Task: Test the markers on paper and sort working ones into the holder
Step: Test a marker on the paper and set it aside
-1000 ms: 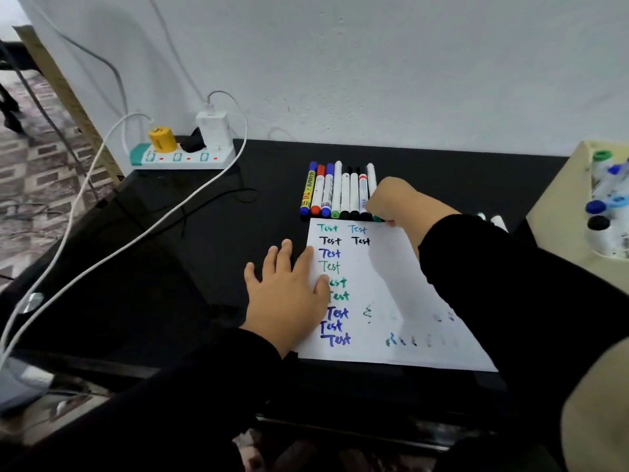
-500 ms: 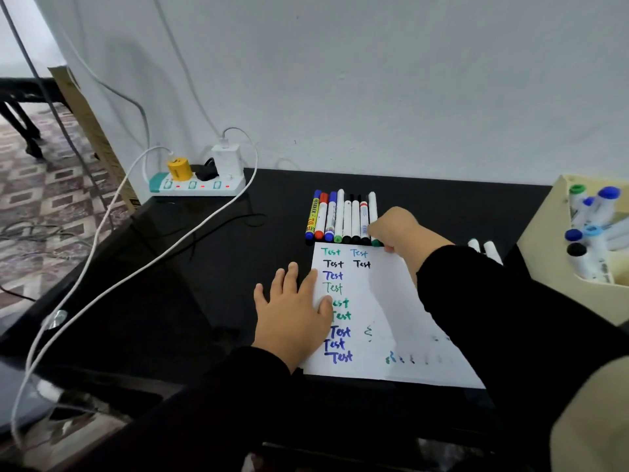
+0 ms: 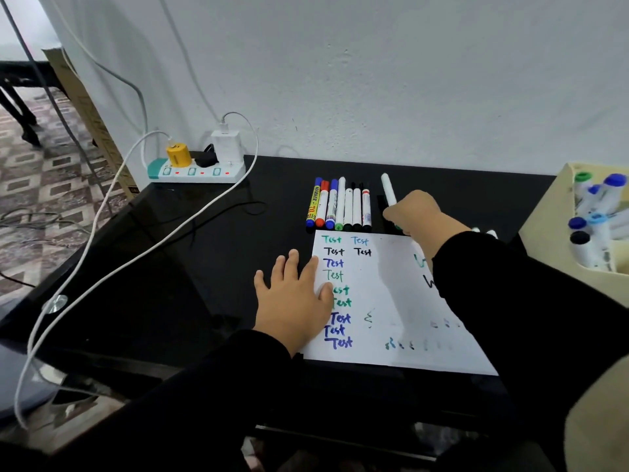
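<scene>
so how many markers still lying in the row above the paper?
7, side by side at the paper's top edge: row. An eighth marker is in the right hand.

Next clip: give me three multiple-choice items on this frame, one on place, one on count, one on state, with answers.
1. Where is the power strip? A far left of the table B on the paper C in the holder
2. How many markers lie in the row? A four B seven C ten
3. What is the right hand doing? A resting flat B holding a white marker C empty, pointing

A: it sits at the table's far left by the wall. B: seven lie side by side. B: fingers curl round the marker; the left hand lies flat on the paper.
</scene>
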